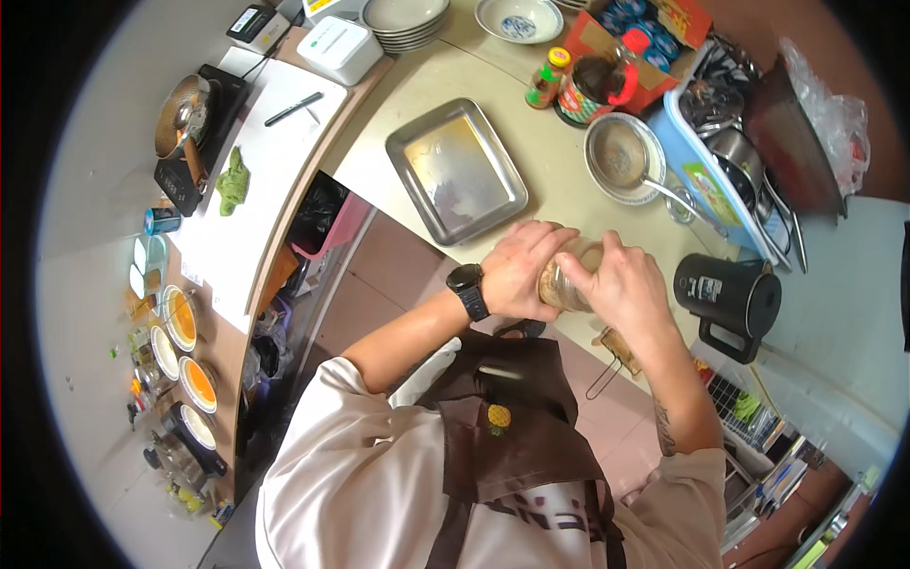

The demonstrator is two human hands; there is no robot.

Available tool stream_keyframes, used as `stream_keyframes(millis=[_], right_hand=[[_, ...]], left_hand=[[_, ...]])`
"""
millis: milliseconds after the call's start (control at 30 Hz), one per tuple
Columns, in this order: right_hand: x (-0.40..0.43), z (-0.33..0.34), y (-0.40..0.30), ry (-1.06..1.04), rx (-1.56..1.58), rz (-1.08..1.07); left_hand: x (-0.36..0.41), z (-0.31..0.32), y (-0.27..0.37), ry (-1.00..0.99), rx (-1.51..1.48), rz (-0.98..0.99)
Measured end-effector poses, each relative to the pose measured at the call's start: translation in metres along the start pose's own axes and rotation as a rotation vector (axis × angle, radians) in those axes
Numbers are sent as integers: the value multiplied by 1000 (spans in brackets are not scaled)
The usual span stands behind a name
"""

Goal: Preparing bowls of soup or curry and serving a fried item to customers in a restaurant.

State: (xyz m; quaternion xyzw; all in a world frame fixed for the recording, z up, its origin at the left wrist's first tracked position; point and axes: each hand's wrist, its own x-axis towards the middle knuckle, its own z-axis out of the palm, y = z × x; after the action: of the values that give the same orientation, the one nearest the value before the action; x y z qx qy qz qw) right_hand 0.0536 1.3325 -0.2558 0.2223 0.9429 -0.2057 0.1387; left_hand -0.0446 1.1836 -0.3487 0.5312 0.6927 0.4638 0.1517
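A clear jar (559,284) with pale brown contents is held on its side or tilted in front of my apron, near the table edge. My left hand (525,267) wraps around one end of it. My right hand (617,281) grips the other end, the thumb lying along the jar. Whether the jar has its lid on is hidden by my fingers. Just beyond my left hand lies a square metal tray (508,195) with a thin yellowish liquid film. A fine-mesh strainer (618,153) rests in a patterned bowl (591,174) farther right.
A black electric kettle (718,295) stands at the right, below a blue bin (686,149) of utensils. Sauce bottles (546,80) stand behind the strainer. Stacked plates (409,21) are at the back. On the left counter are a pan (174,117), a green cloth (233,183) and several bowls (180,318).
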Motion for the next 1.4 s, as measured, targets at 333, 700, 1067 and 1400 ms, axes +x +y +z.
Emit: stream_keyframes(millis=[333, 700, 1067, 1400], right_hand=[[36, -38, -39, 158, 13, 100], [-106, 67, 21, 266, 589, 117], [-285, 153, 51, 139, 757, 776], [-404, 269, 121, 234, 803, 934]], left_hand=[[52, -43, -25, 164, 121, 165], [172, -91, -222, 704, 173, -257], [144, -33, -230, 793, 150, -373], [-97, 267, 21, -1325, -668, -809]])
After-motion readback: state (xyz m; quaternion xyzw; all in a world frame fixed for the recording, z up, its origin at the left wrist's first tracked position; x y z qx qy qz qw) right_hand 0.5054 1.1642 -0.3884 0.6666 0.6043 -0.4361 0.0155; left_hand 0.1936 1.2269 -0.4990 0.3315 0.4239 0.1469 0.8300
